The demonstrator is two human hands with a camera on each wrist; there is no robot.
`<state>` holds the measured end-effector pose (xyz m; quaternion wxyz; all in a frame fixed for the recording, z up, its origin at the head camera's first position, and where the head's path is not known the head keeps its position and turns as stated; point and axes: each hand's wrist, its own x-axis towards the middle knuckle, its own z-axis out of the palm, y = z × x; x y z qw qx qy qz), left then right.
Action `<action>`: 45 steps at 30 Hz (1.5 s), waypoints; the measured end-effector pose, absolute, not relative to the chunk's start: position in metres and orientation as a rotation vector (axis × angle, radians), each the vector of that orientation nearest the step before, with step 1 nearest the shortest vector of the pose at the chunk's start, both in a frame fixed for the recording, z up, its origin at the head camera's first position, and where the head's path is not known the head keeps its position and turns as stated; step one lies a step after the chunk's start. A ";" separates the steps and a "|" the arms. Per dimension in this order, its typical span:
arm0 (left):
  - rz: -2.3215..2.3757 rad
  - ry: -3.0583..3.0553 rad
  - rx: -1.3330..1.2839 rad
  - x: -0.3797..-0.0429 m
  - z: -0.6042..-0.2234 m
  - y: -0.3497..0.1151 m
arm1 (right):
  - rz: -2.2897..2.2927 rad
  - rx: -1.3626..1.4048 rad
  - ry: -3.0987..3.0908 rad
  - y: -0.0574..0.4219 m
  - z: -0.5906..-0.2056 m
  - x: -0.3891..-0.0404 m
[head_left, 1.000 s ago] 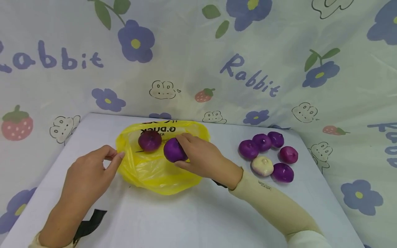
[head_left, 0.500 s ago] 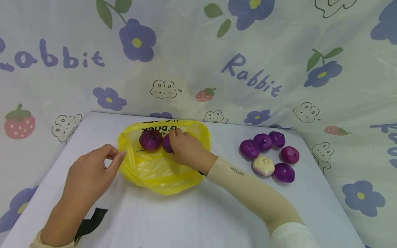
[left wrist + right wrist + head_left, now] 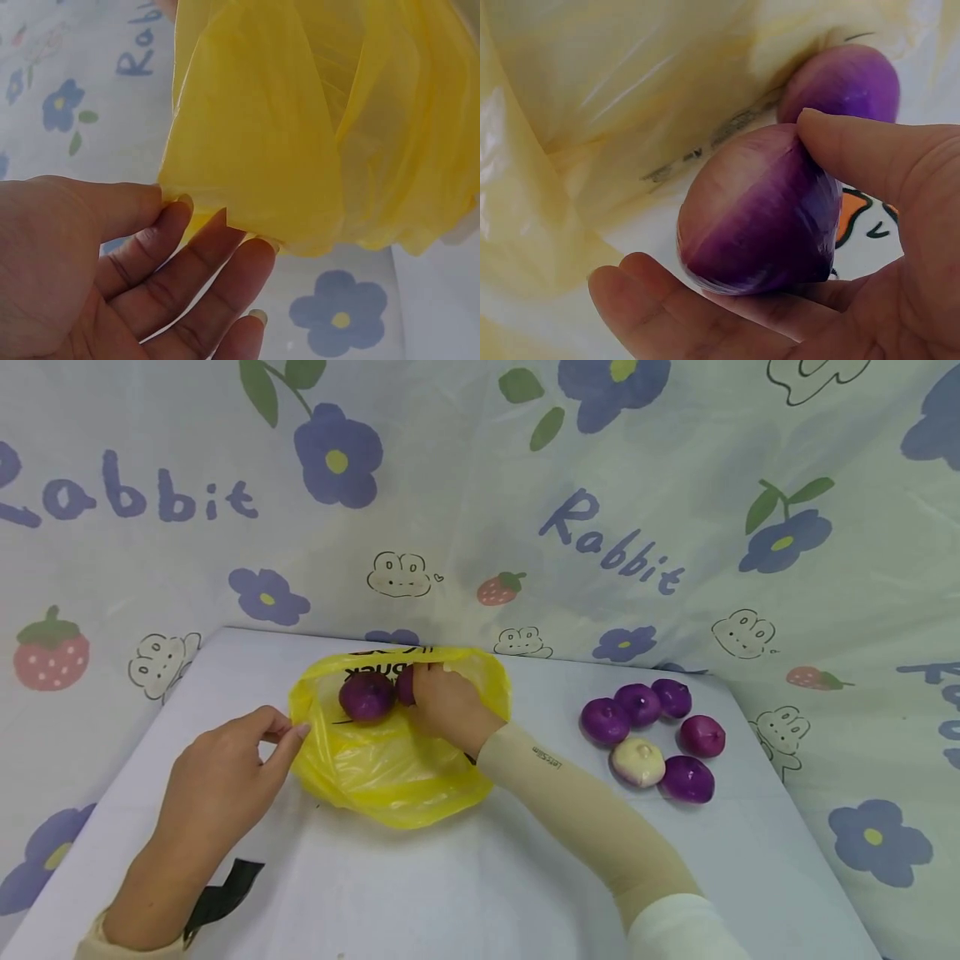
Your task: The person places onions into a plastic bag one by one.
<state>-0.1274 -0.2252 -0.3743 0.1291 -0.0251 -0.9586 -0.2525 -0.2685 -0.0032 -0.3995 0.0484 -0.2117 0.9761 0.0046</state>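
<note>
A yellow plastic bag [image 3: 405, 793] lies spread with its mouth open on the white table. My left hand [image 3: 225, 777] pinches the bag's left rim between thumb and forefinger; in the left wrist view the thumb and fingertips hold the yellow film [image 3: 255, 135]. Inside the bag, my right hand [image 3: 450, 706] grips a purple onion [image 3: 761, 217] between thumb and fingers. From the head view that onion is mostly hidden behind the hand. Just left of it, another purple onion [image 3: 367, 697] sits in the bag.
To the right on the white table [image 3: 547, 860] is a group of several purple onions [image 3: 606, 721] with one pale onion [image 3: 637, 762] among them. A printed curtain [image 3: 450, 485] hangs behind the table. A black strap [image 3: 225, 893] hangs at the left wrist.
My right hand has moved farther into the bag with the onion, toward the back, and now covers most of it. The left hand stays at the bag's rim.
</note>
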 end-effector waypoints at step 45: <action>-0.736 -2.761 -0.085 -0.128 -0.377 -0.227 | -0.066 -0.573 3.003 -0.017 -0.424 -0.273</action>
